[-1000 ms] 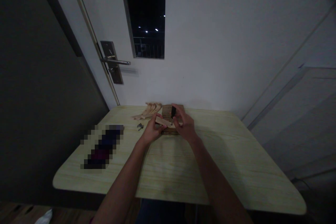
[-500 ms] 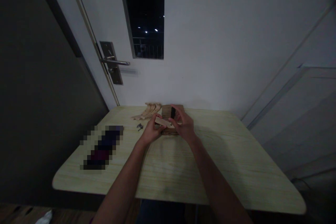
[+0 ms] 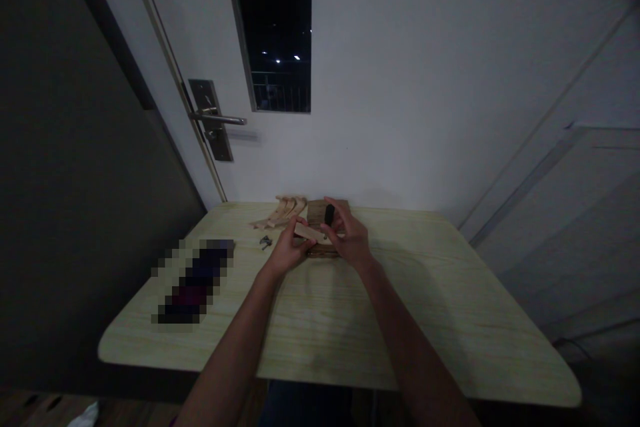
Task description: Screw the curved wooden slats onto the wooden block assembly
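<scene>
My left hand (image 3: pixel 287 255) is closed on a flat, light wooden piece (image 3: pixel 309 233), pinching it between thumb and fingers. My right hand (image 3: pixel 354 241) grips the black handle of what looks like a short screwdriver (image 3: pixel 329 215), held upright over the right end of that wooden piece. Its shaft and tip are too small to make out. Behind and beneath both hands lies a brown slab, like cardboard or dark wood (image 3: pixel 317 208). Several small dark metal screws (image 3: pixel 265 241) rest left of my left hand.
Several curved, light wooden pieces (image 3: pixel 289 207) lie at the back of the pale wooden table (image 3: pixel 425 307). A blurred-out dark object (image 3: pixel 195 283) lies at the table's left. Behind the table stands a white door with a metal handle (image 3: pixel 225 119).
The black handle has turned slightly between the fingers of my right hand. My left hand and the wooden piece stay in place; the whole view has shifted a little.
</scene>
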Tool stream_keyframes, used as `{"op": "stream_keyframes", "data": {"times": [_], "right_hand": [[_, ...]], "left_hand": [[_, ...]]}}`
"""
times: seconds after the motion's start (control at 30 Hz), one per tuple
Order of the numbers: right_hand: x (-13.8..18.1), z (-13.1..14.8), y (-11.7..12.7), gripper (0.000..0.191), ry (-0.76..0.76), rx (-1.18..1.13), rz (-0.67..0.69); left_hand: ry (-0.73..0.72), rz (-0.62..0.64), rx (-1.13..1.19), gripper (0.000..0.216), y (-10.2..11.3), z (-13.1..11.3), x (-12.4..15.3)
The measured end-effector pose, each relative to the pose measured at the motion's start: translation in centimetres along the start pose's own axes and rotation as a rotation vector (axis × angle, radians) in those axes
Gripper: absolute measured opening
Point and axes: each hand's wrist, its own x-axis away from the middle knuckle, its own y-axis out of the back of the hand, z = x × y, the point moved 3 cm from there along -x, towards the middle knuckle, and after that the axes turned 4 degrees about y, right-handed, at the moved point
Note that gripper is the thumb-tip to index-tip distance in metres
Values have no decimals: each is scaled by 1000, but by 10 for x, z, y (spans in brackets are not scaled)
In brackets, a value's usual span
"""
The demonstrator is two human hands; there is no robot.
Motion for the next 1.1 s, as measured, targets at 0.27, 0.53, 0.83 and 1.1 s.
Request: {"op": "stream_keyframes", "data": {"times": [0.27,0.53,0.83,1.1], "right_hand": [[1,-1,0,46,23,33,24],[1,-7,-1,45,-22,-76,11],[2,-6,-2,38,-25,-68,-52],[0,-4,1,40,25,-102,-53]], "left_hand": [[16,3,21,43,0,3,-2],[14,4,45,43,-1,6,-1],[-36,-21,8,39,0,6,-1],[-41,-2,13,39,0,3,0]]}}
